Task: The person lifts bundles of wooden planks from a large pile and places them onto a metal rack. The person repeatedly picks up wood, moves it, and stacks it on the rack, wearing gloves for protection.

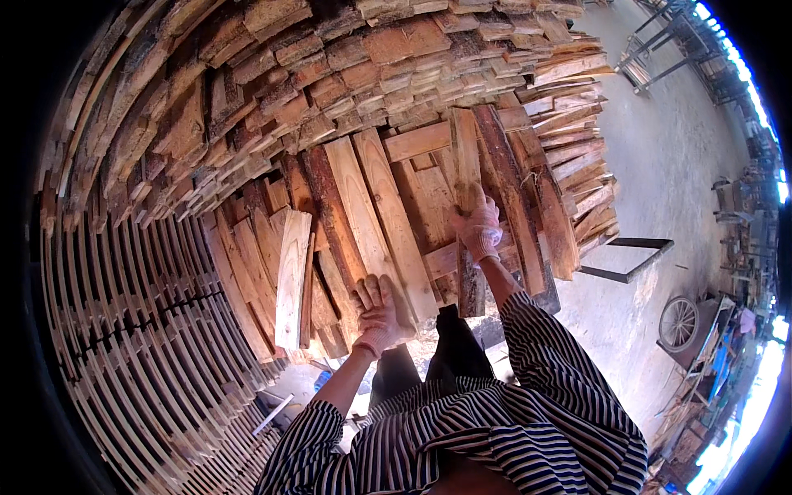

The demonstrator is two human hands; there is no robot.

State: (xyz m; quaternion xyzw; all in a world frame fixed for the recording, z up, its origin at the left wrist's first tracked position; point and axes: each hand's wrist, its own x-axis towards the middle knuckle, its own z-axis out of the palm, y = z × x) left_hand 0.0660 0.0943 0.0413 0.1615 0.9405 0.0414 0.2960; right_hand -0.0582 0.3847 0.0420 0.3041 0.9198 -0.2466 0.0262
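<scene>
Left hand (378, 312): gloved, forearm rising from the lower edge, fingers spread flat and open on the near end of a pale plank (388, 214); nothing clasped in its grip.

Right hand (478, 229): gloved, arm in a striped sleeve (544, 355) stretched forward and upward, grip closed around a narrow slat (466, 157) that lies lengthwise over the other boards, its near end dark with bark.

Pale plank: flat on the loose heap, beside a second like board, just left of the slat.

Wood stack (330, 66): rough offcuts piled in rows behind the heap.

Lath stack (140, 330): thin strips in even layers at left.

Loose board (293, 276): light, tilted, left of the left hand.

Wheel (678, 323): on the concrete floor at right, well apart.
</scene>
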